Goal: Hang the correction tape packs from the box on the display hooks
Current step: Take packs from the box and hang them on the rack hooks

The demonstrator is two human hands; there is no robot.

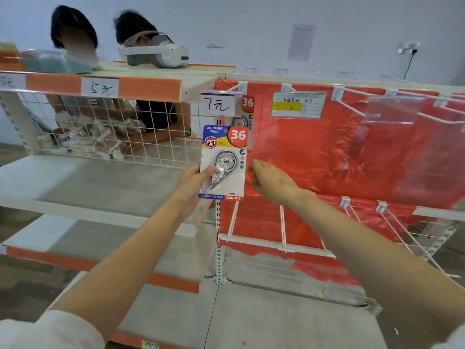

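at the centre of the frame the left hand (192, 183) holds a correction tape pack (224, 162) upright, its fingers (208, 170) curled round the pack's lower left edge and blister. just right of it the right hand (273, 183) hovers with fingers loosely bent, holding nothing, in front of the red backing sheet (339, 152). a second pack (247, 113) hangs above on a white display hook (236, 86), beside a "7元" price label (217, 104). more white hooks (352, 104) jut out toward the upper right. two people stand behind the wire shelf (113, 137) at upper left.
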